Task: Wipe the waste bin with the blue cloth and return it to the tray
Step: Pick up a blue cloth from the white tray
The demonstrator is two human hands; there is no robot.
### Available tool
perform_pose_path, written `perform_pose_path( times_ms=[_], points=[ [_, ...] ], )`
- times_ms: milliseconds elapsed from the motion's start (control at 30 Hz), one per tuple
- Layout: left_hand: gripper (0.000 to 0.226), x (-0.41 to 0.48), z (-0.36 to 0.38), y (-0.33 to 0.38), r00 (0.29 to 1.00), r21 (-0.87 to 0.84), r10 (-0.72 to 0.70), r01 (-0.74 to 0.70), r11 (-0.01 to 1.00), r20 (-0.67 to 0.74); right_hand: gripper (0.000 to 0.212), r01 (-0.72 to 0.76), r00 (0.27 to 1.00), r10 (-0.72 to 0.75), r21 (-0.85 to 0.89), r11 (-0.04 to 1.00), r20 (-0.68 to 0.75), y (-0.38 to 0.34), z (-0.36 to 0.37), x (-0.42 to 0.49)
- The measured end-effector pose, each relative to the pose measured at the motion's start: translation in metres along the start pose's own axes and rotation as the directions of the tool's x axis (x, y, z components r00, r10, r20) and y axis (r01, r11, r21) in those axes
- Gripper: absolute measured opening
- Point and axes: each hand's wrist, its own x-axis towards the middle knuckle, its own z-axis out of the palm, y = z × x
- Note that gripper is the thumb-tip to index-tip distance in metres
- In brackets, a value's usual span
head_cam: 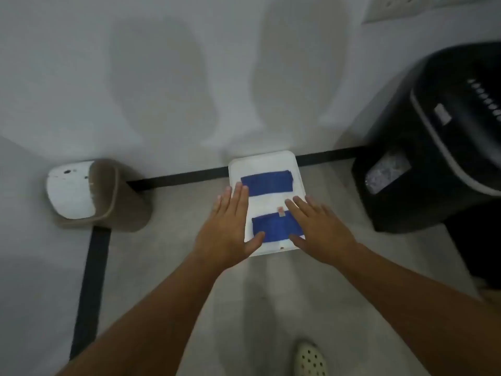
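Observation:
A white tray lies on the floor against the wall. Two folded blue cloths rest in it: a far cloth and a near cloth with a small tag at its top edge. My left hand hovers flat over the tray's left rim, fingers spread, thumb over the near cloth's corner. Spread the same way, my right hand covers the near cloth's right end. Neither hand grips anything. The brown waste bin with a white lid stands at the left by the wall.
A large black machine with a grey band stands at the right, close to the tray. Dark skirting runs along the wall base. A pale perforated shoe shows at the bottom. Bare grey floor lies between bin and tray.

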Motion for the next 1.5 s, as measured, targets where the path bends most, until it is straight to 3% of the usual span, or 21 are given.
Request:
perform_pose_path(
  times_ms=[300,533,733,867,933,1000,1067,1133,1233,1267,1333,1400,1500],
  points=[
    [0.092,0.07,0.198,-0.045,0.997,-0.06,0.053,-0.05,0.997,0.056,0.073,-0.034,0.999,0.033,0.018,0.999,0.037,0.069,0.154,0.086],
    [0.085,0.077,0.294,-0.068,0.973,-0.179,0.122,-0.087,0.98,0.196,0.069,0.044,0.996,-0.043,-0.004,0.999,0.082,0.078,0.233,0.119],
    [0.084,0.092,0.314,-0.079,0.976,-0.084,0.127,-0.114,0.99,0.178,0.068,0.045,0.998,-0.048,-0.099,0.994,-0.029,0.082,0.251,0.131],
    [0.069,0.104,0.314,-0.079,0.979,-0.026,0.102,-0.099,0.995,0.177,0.056,-0.006,0.993,-0.009,-0.124,0.992,-0.12,0.079,0.257,0.137],
    [0.06,0.107,0.31,-0.078,0.981,-0.053,0.09,-0.082,0.995,0.174,0.05,-0.068,0.992,0.062,-0.045,0.997,-0.111,0.073,0.253,0.143],
    [0.049,0.114,0.296,-0.079,0.993,-0.214,0.043,-0.018,0.977,0.109,0.041,-0.17,0.97,0.198,0.186,0.968,-0.14,0.067,0.236,0.15],
    [0.027,0.125,0.274,-0.086,0.999,-0.419,-0.027,0.01,0.908,-0.035,0.03,-0.146,0.942,0.248,0.389,0.909,-0.226,0.062,0.212,0.159],
    [0.014,0.142,0.248,-0.099,0.991,-0.563,-0.103,0.039,0.826,-0.082,0.02,-0.119,0.941,0.278,0.584,0.803,-0.191,0.055,0.184,0.17],
    [0.011,0.162,0.209,-0.122,0.989,-0.805,-0.143,0.066,0.59,-0.024,0.015,-0.193,0.933,0.36,0.881,0.431,0.028,0.039,0.151,0.185],
    [0.011,0.166,0.198,-0.13,0.992,-0.858,-0.123,0.072,0.509,0.01,0.009,-0.224,0.937,0.326,0.935,0.274,0.128,0.034,0.144,0.189],
    [0.012,0.171,0.179,-0.148,0.995,-0.905,-0.049,0.099,0.414,0.087,0.028,-0.276,0.953,0.152,0.958,0.078,0.262,0.025,0.135,0.197],
    [0.016,0.174,0.161,-0.163,0.988,-0.914,0.043,0.117,0.389,0.145,0.044,-0.283,0.959,0.009,0.959,0.008,0.283,0.011,0.131,0.204],
    [0.02,0.176,0.131,-0.184,0.976,-0.897,0.138,0.093,0.432,0.168,0.039,-0.214,0.973,-0.097,0.977,-0.022,0.211,-0.022,0.126,0.211]
  ],
)
